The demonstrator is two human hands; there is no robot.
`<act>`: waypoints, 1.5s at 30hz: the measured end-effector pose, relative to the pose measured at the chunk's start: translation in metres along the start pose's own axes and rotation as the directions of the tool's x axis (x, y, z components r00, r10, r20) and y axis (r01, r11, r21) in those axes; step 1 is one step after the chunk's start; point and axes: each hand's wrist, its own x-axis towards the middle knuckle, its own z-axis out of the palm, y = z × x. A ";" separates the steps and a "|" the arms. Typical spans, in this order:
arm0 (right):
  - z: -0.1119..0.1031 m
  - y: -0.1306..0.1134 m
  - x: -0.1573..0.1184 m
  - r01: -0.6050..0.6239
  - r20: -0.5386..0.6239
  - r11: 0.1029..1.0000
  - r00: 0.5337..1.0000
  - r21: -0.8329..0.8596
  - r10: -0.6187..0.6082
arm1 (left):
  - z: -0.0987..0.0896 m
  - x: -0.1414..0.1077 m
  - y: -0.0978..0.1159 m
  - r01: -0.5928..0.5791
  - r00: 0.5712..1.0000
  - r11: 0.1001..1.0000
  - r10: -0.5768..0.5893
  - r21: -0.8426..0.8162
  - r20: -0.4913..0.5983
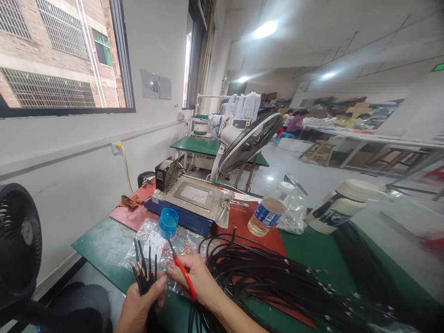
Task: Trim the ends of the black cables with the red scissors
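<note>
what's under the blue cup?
The blue cup sits on a clear plastic bag lying on the green table. The bag's contents are unclear.

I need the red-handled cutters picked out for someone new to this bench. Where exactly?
Start at the green-topped workbench, near edge, beside the big heap of black cables. The right hand holds the red-handled cutters, tips up toward the small blue plastic cup. They are the only red, slim tool among black wires.

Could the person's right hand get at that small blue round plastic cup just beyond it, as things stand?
Probably yes, though not freely: the right hand is closed on red-handled cutters. The blue cup sits uncovered on clear plastic film just beyond, with nothing standing between.
</note>
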 end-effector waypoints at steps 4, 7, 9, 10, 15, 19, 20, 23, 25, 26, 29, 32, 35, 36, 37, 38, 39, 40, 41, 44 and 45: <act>0.002 0.002 -0.002 0.050 0.013 0.999 0.999 -0.017 -0.050 | -0.001 -0.002 -0.002 0.034 0.998 0.999 -0.032 -0.024 0.052; 0.004 0.001 -0.002 -0.001 0.064 0.995 0.998 0.100 -0.005 | -0.002 -0.001 -0.003 0.050 0.993 0.997 -0.044 -0.058 0.106; 0.004 0.001 -0.001 -0.070 0.129 0.977 0.991 0.203 0.044 | -0.003 -0.001 -0.003 0.053 0.991 0.996 -0.044 -0.067 0.130; 0.005 0.002 0.000 -0.106 0.155 0.962 0.986 0.250 0.069 | -0.003 -0.001 -0.003 0.056 0.989 0.996 -0.046 -0.070 0.142; 0.006 0.003 0.002 -0.236 0.152 0.897 0.970 0.374 0.192 | -0.002 -0.004 0.002 0.093 0.979 0.994 -0.080 -0.065 0.187; 0.006 0.001 0.001 -0.270 0.156 0.882 0.961 0.386 0.227 | -0.004 -0.004 -0.002 0.087 0.978 0.995 -0.078 -0.041 0.195; 0.006 0.001 0.001 -0.286 0.164 0.876 0.957 0.389 0.239 | -0.005 -0.003 -0.005 0.071 0.978 0.997 -0.061 -0.042 0.202; 0.007 0.000 0.001 -0.329 0.196 0.844 0.943 0.424 0.269 | -0.007 0.001 -0.012 0.007 0.978 0.998 0.004 -0.055 0.209; 0.007 -0.001 0.002 -0.336 0.203 0.824 0.941 0.456 0.271 | -0.008 0.004 -0.016 -0.019 0.977 0.997 0.034 -0.075 0.209; 0.007 -0.001 0.002 -0.336 0.203 0.818 0.941 0.467 0.270 | -0.008 0.006 -0.018 -0.024 0.976 0.996 0.041 -0.085 0.213; 0.007 -0.001 0.002 -0.319 0.197 0.815 0.947 0.483 0.254 | -0.009 0.010 -0.020 -0.032 0.968 0.994 0.057 -0.105 0.246; 0.008 0.001 0.002 -0.289 0.200 0.828 0.955 0.481 0.217 | -0.009 0.013 -0.020 -0.021 0.959 0.994 0.051 -0.111 0.277; 0.009 0.003 0.003 -0.284 0.207 0.824 0.956 0.490 0.206 | -0.008 0.013 -0.018 -0.018 0.951 0.993 0.054 -0.119 0.305; 0.009 0.004 0.003 -0.287 0.201 0.819 0.956 0.498 0.213 | -0.008 0.013 -0.017 -0.024 0.947 0.992 0.062 -0.124 0.314; 0.010 0.005 0.003 -0.287 0.186 0.815 0.957 0.504 0.222 | -0.008 0.013 -0.017 -0.025 0.946 0.992 0.063 -0.123 0.317; 0.010 0.006 0.003 -0.285 0.170 0.812 0.958 0.509 0.230 | -0.008 0.012 -0.017 -0.019 0.948 0.993 0.055 -0.118 0.314; 0.010 0.006 0.003 -0.281 0.156 0.812 0.960 0.511 0.234 | -0.008 0.011 -0.016 -0.010 0.951 0.994 0.043 -0.111 0.305; 0.010 0.006 0.003 -0.274 0.147 0.815 0.962 0.511 0.231 | -0.008 0.010 -0.016 0.001 0.956 0.995 0.029 -0.102 0.293; 0.010 0.006 0.003 -0.265 0.145 0.819 0.964 0.508 0.222 | -0.008 0.009 -0.016 0.013 0.959 0.996 0.013 -0.092 0.284; 0.010 0.005 0.002 -0.255 0.161 0.829 0.966 0.498 0.201 | -0.008 0.008 -0.017 0.013 0.958 0.997 0.009 -0.077 0.288; 0.010 0.004 0.002 -0.268 0.166 0.826 0.963 0.496 0.212 | -0.008 0.008 -0.018 0.006 0.956 0.997 0.015 -0.071 0.293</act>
